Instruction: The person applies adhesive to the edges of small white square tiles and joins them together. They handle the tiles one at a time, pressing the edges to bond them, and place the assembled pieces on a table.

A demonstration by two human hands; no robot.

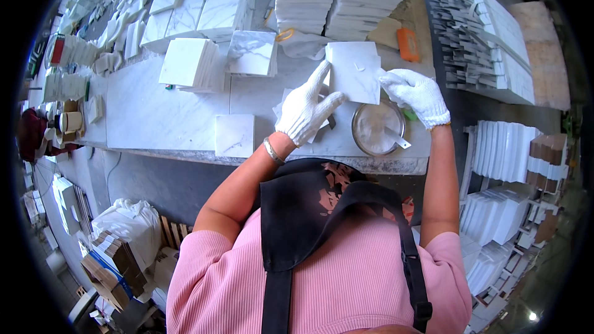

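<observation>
A square white marble tile (351,77) is tilted over the bench, a small pale mark or chip on its face. My left hand (306,108), in a white knit glove, grips its left side, forefinger along the edge and thumb spread below. At the right edge, my gloved right hand (417,98) is closed with its fingertips on the tile. Just under the tile stands a round metal bowl (355,125) of white paste or powder, a flat scraper (397,138) lying in it. Pieces beneath my left hand are partly hidden.
On the marble-topped bench (148,117) are a single tile (235,135), a short tile stack (250,52) and a leaning row of tiles (189,64). Tall tile stacks (304,0) rise behind. An orange object (407,44) lies at far right. Racked tiles (504,148) stand right.
</observation>
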